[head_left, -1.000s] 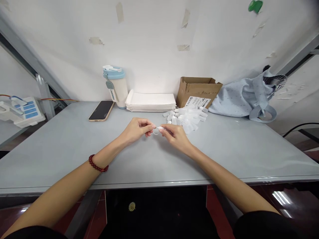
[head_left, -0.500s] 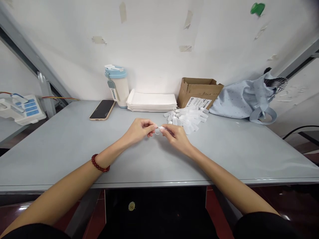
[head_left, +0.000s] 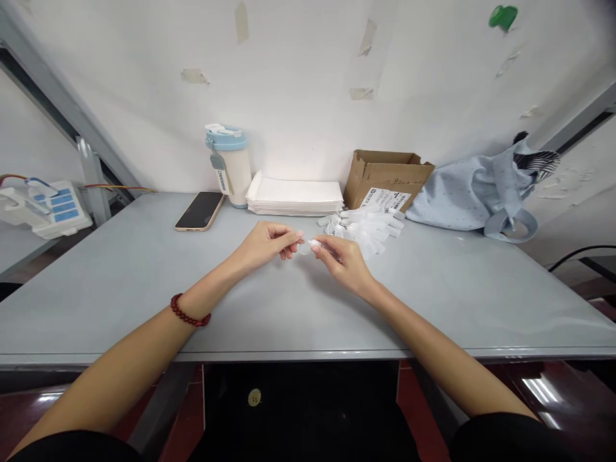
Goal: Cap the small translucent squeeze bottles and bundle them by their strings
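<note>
My left hand [head_left: 264,244] and right hand [head_left: 344,263] pinched on one small clear part [head_left: 308,246], frame centre, above bench [head_left: 144,282], pile of parts [head_left: 368,224] just beyond.

Both forearms outstretched, left hand [head_left: 264,245] and right hand [head_left: 342,262] fingertip to fingertip, fingers pinched.

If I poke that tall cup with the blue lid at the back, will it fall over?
Probably yes, if you poke it high up: the cup stands upright, taller than it is wide. A low push would more likely slide it on the smooth grey table. The wall close behind would likely stop it going backward. How full it is can't be seen.
</note>
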`<state>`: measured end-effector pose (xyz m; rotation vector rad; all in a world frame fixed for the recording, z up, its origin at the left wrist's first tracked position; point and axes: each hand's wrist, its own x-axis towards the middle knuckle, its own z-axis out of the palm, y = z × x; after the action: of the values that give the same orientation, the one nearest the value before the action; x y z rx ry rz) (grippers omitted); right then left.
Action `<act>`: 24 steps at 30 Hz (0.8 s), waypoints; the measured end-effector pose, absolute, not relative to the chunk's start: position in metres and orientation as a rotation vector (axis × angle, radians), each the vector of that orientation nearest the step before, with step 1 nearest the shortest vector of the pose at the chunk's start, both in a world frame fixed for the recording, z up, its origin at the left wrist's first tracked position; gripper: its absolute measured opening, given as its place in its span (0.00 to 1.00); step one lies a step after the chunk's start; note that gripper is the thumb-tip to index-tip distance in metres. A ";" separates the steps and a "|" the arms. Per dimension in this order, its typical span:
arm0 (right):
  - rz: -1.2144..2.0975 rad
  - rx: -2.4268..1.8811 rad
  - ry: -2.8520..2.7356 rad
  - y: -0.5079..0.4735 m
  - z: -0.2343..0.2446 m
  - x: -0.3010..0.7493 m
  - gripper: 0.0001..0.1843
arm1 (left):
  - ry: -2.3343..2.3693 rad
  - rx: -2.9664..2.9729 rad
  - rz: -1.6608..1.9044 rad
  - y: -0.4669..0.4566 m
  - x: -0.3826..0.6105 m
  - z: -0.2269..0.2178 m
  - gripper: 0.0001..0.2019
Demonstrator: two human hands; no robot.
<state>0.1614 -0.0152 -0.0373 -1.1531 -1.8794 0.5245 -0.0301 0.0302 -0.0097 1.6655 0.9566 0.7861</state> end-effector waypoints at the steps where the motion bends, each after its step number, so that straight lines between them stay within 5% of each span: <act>1: 0.522 -1.154 -1.883 -0.015 -0.038 0.161 0.15 | 0.959 1.687 0.767 0.029 -0.029 -0.009 0.16; 24: 0.525 -1.134 -1.947 -0.014 -0.045 0.156 0.15 | 0.981 1.778 0.675 0.026 -0.029 -0.008 0.11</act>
<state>0.1561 -0.0138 -0.0446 -1.1343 -1.9472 0.5246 -0.0288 0.0258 -0.0078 1.7784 0.9809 0.6754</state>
